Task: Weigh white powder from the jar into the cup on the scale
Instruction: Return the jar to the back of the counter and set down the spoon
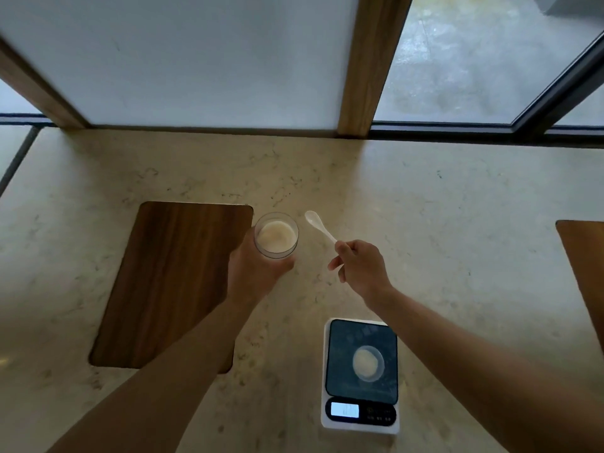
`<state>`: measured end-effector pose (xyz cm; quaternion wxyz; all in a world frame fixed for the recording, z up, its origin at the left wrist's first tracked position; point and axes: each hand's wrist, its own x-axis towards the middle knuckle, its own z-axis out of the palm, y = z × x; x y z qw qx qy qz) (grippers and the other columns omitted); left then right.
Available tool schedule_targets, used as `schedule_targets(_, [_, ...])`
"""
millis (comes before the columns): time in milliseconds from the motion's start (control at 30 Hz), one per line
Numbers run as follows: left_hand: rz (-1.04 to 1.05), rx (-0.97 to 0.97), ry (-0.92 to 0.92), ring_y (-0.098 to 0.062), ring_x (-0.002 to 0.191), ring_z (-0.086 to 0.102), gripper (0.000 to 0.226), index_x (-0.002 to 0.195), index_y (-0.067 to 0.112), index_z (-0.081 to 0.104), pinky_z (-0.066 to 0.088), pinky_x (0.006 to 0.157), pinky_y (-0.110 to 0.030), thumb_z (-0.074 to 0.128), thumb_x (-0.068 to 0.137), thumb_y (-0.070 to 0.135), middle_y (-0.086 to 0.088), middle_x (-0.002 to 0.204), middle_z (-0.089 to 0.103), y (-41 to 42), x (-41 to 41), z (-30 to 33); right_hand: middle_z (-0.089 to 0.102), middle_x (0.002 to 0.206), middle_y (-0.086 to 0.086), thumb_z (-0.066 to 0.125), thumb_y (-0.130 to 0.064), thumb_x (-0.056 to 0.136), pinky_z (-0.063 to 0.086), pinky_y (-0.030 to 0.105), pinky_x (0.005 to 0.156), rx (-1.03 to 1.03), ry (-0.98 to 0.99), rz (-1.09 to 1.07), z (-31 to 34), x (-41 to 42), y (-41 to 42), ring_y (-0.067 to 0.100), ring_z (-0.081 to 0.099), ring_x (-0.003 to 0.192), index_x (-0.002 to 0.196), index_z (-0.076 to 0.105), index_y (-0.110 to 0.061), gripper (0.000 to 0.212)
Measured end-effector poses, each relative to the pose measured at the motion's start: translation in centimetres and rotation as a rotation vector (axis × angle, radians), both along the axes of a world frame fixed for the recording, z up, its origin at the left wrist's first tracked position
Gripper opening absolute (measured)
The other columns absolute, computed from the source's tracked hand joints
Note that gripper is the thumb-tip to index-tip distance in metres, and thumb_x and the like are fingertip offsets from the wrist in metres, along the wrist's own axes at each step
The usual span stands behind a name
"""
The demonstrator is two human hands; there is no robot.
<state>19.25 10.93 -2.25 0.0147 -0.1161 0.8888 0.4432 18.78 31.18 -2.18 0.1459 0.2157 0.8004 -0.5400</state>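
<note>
Marbled beige table (425, 197), noted left to right. One dark wooden board (170, 282) inset at left; edge of a second (585, 273) at far right. One clear jar (276, 235), lid off, roughly half full of white powder (274, 238), at the board's right corner. Left hand (255, 273) wrapped round the jar's near side, fingers clamped on the glass. One white spoon (318, 227) just right of the jar, bowl looking empty, handle pinched in the right hand (361, 266), fingers closed on it. One scale (359, 376) nearer the body, well apart from jar and spoon, display lit, digits too blurred to read. One small clear cup (368, 362) centred on the platform, a layer of powder already inside.

Judged well underway: some powder already moved into the cup. Left to do, likely: further scoops until target weight, or stop if reached; not decidable without the reading.
</note>
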Motion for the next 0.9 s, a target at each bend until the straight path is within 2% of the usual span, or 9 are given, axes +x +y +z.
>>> schedule_targets(167, [0.033, -0.028, -0.002, -0.016, 0.108, 0.066, 0.081, 0.130, 0.030, 0.056, 0.054, 0.096, -0.041, 0.088, 0.059, 0.050, 0.011, 0.116, 0.068, -0.3, -3.6, -0.4, 0.075, 0.067, 0.005, 0.049, -0.023, 0.100, 0.043, 0.016, 0.039, -0.018, -0.010, -0.017, -1.0, -2.3, -0.7, 0.012, 0.053, 0.038, 0.094, 0.067, -0.008, 0.024])
schedule_targets(333, [0.149, -0.036, 0.048, -0.013, 0.103, 0.066, 0.081, 0.129, 0.026, 0.057, 0.047, 0.085, -0.024, 0.088, 0.057, 0.049, 0.018, 0.106, 0.063, -0.6, -7.3, -0.8, 0.074, 0.068, 0.009, 0.049, -0.022, 0.099, 0.042, 0.017, 0.037, -0.044, -0.033, -0.050, -1.9, -4.8, -1.6, 0.011, 0.053, 0.037, 0.093, 0.065, -0.008, 0.022])
schedule_targets(533, [0.155, -0.081, 0.083, -0.009, 0.101, 0.060, 0.085, 0.133, 0.023, 0.054, 0.044, 0.088, -0.023, 0.086, 0.060, 0.052, 0.009, 0.117, 0.067, -1.7, -11.4, -1.6, 0.074, 0.066, 0.005, 0.049, -0.028, 0.098, 0.038, 0.017, 0.035, -0.029, -0.049, -0.016, -2.9, -8.1, -3.3, 0.011, 0.053, 0.037, 0.091, 0.063, -0.012, 0.022])
schedule_targets(667, [0.174, -0.077, 0.092, -0.005, 0.096, 0.056, 0.085, 0.132, 0.025, 0.055, 0.046, 0.084, -0.023, 0.087, 0.059, 0.053, 0.017, 0.109, 0.060, -2.3, -13.1, -2.3, 0.074, 0.066, 0.005, 0.049, -0.029, 0.097, 0.040, 0.021, 0.037, -0.028, -0.035, -0.005, -3.1, -10.5, -4.4, 0.010, 0.053, 0.038, 0.091, 0.062, -0.014, 0.022])
schedule_targets(733, [0.171, -0.082, 0.100, -0.007, 0.097, 0.057, 0.085, 0.132, 0.026, 0.053, 0.049, 0.086, -0.025, 0.087, 0.059, 0.053, 0.016, 0.111, 0.061, -2.8, -13.9, -2.6, 0.074, 0.067, 0.005, 0.049, -0.029, 0.097, 0.041, 0.023, 0.040, -0.024, -0.028, 0.001, -3.2, -11.4, -4.9, 0.010, 0.054, 0.039, 0.091, 0.063, -0.014, 0.021])
schedule_targets(900, [0.155, -0.089, 0.112, -0.014, 0.106, 0.063, 0.084, 0.134, 0.023, 0.052, 0.056, 0.093, -0.032, 0.087, 0.064, 0.051, 0.008, 0.118, 0.065, -4.0, -15.7, -3.1, 0.073, 0.067, 0.007, 0.049, -0.024, 0.098, 0.039, 0.017, 0.034, -0.064, -0.031, -0.011, -3.8, -12.6, -5.5, 0.009, 0.050, 0.035, 0.092, 0.062, -0.012, 0.020])
